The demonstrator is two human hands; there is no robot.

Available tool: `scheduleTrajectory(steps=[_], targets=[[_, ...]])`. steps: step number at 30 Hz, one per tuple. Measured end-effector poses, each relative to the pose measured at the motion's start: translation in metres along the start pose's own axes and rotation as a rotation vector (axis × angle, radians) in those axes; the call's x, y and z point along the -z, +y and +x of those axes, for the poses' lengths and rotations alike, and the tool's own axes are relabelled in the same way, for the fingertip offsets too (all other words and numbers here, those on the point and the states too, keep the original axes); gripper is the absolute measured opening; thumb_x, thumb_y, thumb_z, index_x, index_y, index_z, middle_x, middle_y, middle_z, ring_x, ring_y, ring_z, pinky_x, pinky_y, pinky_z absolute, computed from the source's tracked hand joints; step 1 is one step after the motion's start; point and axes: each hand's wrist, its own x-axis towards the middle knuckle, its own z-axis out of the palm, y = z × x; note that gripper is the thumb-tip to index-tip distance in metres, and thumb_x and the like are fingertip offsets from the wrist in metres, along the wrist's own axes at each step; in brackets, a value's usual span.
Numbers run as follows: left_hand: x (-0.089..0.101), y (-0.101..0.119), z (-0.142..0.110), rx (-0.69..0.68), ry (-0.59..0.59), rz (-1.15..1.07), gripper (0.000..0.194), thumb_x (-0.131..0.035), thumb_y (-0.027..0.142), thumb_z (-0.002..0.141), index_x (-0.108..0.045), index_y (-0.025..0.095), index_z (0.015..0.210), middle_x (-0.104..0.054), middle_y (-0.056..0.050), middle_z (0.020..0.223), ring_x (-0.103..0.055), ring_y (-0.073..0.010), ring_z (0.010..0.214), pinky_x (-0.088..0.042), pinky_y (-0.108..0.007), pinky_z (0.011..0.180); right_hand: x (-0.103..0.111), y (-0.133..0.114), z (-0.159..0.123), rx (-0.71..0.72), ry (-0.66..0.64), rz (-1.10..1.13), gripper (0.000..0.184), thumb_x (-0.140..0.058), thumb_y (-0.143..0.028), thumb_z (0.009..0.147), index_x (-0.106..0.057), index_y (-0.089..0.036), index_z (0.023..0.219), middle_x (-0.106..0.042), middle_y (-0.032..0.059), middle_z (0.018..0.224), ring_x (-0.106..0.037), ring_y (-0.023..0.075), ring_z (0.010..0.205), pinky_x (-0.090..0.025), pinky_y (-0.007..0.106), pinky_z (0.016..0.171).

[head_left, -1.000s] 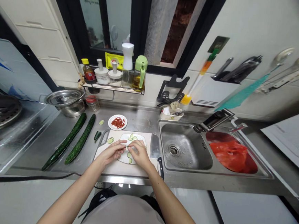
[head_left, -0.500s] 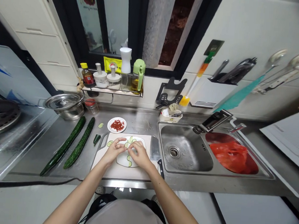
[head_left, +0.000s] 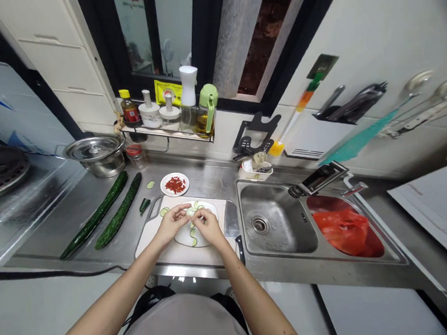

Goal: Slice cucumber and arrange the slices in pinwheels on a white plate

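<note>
My left hand (head_left: 171, 224) and my right hand (head_left: 208, 226) meet over a white plate (head_left: 182, 237), their thumbs and forefingers closed around a thin cucumber slice (head_left: 191, 212). Other pale green slices (head_left: 194, 241) with dark rims lie in a line on the plate, partly hidden by my fingers. Under the plate is a light cutting board (head_left: 149, 247), with another round slice (head_left: 164, 211) at its left. At the board's right edge lies a knife, its black handle (head_left: 240, 247) showing.
Two whole cucumbers (head_left: 119, 216) and a cut cucumber end (head_left: 144, 205) lie left of the board. Behind it stands a small plate of chopped red pieces (head_left: 175, 184). To the right is a double sink (head_left: 281, 218) holding a red bag (head_left: 340, 229). A lidded pot (head_left: 96, 152) stands back left.
My hands stay over the plate, the right fingertips drawn a little closer to the left. The whole view has shifted slightly upward.
</note>
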Motion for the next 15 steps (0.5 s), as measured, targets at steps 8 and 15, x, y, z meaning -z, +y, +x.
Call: scheduleTrajectory(steps=[8, 15], targets=[[-0.002, -0.011, -0.001, 0.007, 0.016, -0.003, 0.042, -0.071, 0.035, 0.064, -0.058, 0.018, 0.100, -0.052, 0.005, 0.065, -0.050, -0.0091, 0.061, -0.038, -0.022, 0.062, 0.000, 0.014, 0.003, -0.202, -0.071, 0.281, 0.007, -0.058, -0.022, 0.071, -0.060, -0.019, 0.065, -0.060, -0.0024, 0.063, -0.056, 0.0118, 0.062, -0.044, 0.024, 0.063], [-0.006, -0.020, -0.002, 0.018, 0.032, -0.033, 0.037, -0.072, 0.029, 0.061, -0.053, 0.019, 0.092, -0.053, 0.007, 0.062, -0.048, -0.0076, 0.056, -0.036, -0.021, 0.059, 0.001, 0.018, 0.001, -0.315, -0.091, 0.364, 0.009, -0.062, -0.026, 0.067, -0.059, -0.019, 0.065, -0.057, -0.0039, 0.057, -0.051, 0.0093, 0.051, -0.042, 0.022, 0.052]])
